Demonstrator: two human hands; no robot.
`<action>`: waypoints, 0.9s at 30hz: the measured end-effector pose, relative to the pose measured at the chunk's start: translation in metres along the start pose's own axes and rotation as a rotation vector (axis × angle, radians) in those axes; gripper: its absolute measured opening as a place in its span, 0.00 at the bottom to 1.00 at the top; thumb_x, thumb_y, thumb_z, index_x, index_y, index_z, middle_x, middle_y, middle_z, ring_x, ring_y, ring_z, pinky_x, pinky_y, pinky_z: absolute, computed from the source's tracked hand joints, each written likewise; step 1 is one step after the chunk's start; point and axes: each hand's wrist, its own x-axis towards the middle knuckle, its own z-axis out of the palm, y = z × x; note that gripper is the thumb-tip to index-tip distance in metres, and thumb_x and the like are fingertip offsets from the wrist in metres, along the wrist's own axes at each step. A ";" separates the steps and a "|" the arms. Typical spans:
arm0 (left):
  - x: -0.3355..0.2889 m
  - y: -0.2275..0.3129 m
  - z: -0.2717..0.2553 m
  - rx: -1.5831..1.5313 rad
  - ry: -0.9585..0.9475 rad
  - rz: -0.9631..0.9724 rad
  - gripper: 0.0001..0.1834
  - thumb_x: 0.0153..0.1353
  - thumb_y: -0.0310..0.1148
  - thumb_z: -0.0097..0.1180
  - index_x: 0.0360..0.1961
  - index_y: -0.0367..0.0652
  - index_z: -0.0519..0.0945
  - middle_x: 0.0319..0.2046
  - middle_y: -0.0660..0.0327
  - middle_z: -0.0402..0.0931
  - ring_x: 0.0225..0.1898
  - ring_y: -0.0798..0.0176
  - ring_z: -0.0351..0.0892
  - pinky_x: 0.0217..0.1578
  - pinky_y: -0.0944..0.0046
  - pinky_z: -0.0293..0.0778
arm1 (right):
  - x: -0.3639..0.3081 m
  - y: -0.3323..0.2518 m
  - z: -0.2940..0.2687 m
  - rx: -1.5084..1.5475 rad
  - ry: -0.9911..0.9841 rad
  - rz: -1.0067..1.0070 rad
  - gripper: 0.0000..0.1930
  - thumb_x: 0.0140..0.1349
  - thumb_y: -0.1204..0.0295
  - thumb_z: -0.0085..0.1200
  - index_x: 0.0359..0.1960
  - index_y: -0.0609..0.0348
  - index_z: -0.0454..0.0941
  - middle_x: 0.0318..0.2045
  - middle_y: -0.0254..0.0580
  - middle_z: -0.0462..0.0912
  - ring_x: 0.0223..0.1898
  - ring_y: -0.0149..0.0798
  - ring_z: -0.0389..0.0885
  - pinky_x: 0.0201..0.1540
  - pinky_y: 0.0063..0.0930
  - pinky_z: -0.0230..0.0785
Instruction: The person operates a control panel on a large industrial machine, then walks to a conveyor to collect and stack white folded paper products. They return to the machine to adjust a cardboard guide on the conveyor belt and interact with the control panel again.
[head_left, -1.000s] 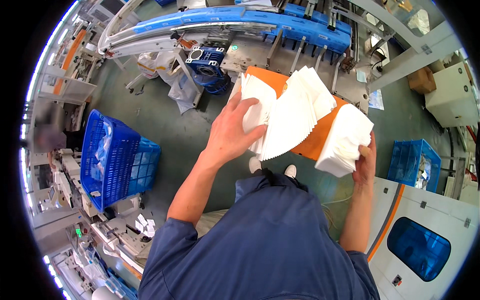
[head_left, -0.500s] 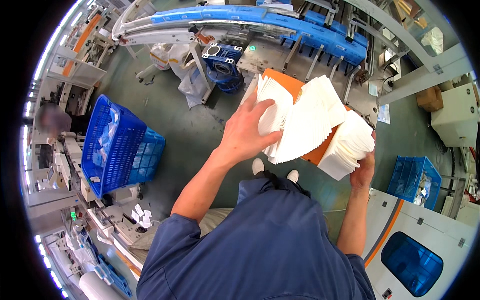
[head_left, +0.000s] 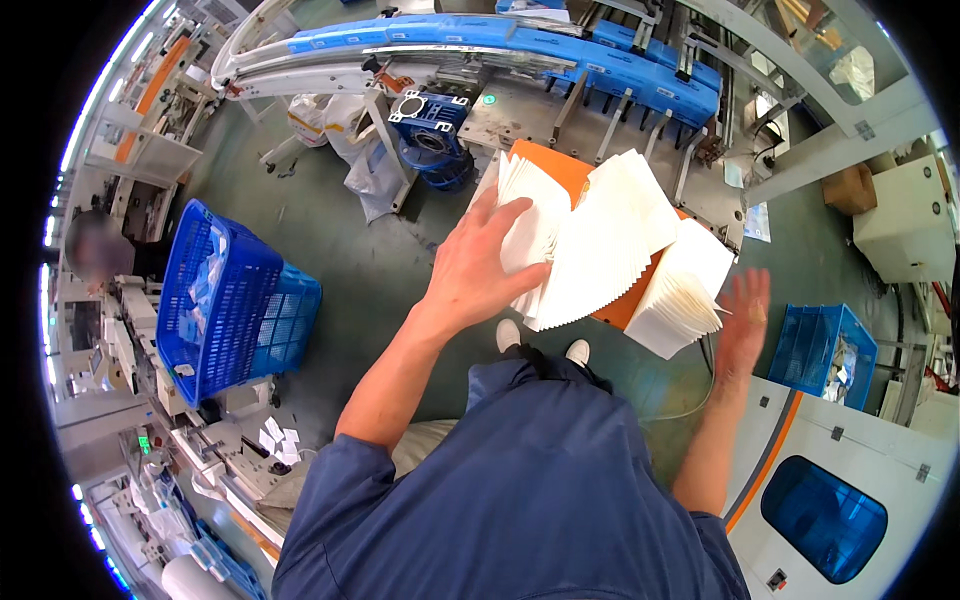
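A row of white, thin, layered sheets lies fanned out on an orange board (head_left: 553,160) in front of me. My left hand (head_left: 470,262) grips the left stack of white sheets (head_left: 540,205), thumb at its near side and fingers along its outer side. Beside it leans the middle stack of sheets (head_left: 615,240), spread like a fan. A right stack of sheets (head_left: 683,290) sits at the board's right end, its near corner splayed. Just right of that stack, my right hand (head_left: 745,320) is off the sheets, fingers apart and slightly blurred.
Behind the board runs a machine with a line of blue packs (head_left: 560,45). A blue motor (head_left: 430,130) stands below it. Stacked blue baskets (head_left: 225,310) are at the left; another blue crate (head_left: 825,350) is at the right, near a white cabinet (head_left: 850,450).
My right hand has let go of the right stack and moved away to the right. That stack's near corner now splays out. My left hand keeps its place on the left stack.
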 end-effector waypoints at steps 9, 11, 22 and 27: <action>0.001 -0.003 0.003 -0.040 -0.002 0.003 0.38 0.45 0.45 0.66 0.59 0.47 0.71 0.64 0.41 0.59 0.60 0.40 0.66 0.56 0.49 0.68 | -0.042 -0.081 0.155 -1.279 -0.876 -0.787 0.28 0.55 0.60 0.59 0.59 0.46 0.72 0.62 0.49 0.67 0.63 0.56 0.62 0.66 0.53 0.52; 0.002 -0.004 0.005 -0.043 0.007 0.012 0.38 0.45 0.45 0.66 0.59 0.47 0.71 0.63 0.41 0.59 0.60 0.40 0.67 0.56 0.50 0.68 | -0.040 -0.072 0.156 -1.314 -0.906 -0.763 0.28 0.55 0.58 0.59 0.59 0.46 0.72 0.62 0.48 0.67 0.63 0.57 0.62 0.67 0.55 0.49; 0.003 -0.005 -0.003 -0.067 -0.029 -0.022 0.38 0.46 0.42 0.65 0.61 0.46 0.69 0.65 0.42 0.58 0.61 0.40 0.66 0.58 0.51 0.66 | -0.038 -0.068 0.148 -1.378 -0.924 -0.702 0.28 0.57 0.55 0.56 0.60 0.46 0.71 0.62 0.48 0.66 0.63 0.58 0.62 0.68 0.55 0.46; 0.003 -0.009 0.003 0.010 0.041 0.044 0.38 0.46 0.45 0.65 0.60 0.47 0.70 0.60 0.42 0.63 0.54 0.41 0.71 0.52 0.49 0.70 | -0.037 -0.068 0.145 -1.400 -0.935 -0.698 0.28 0.58 0.55 0.56 0.60 0.47 0.70 0.62 0.48 0.66 0.63 0.60 0.62 0.68 0.55 0.46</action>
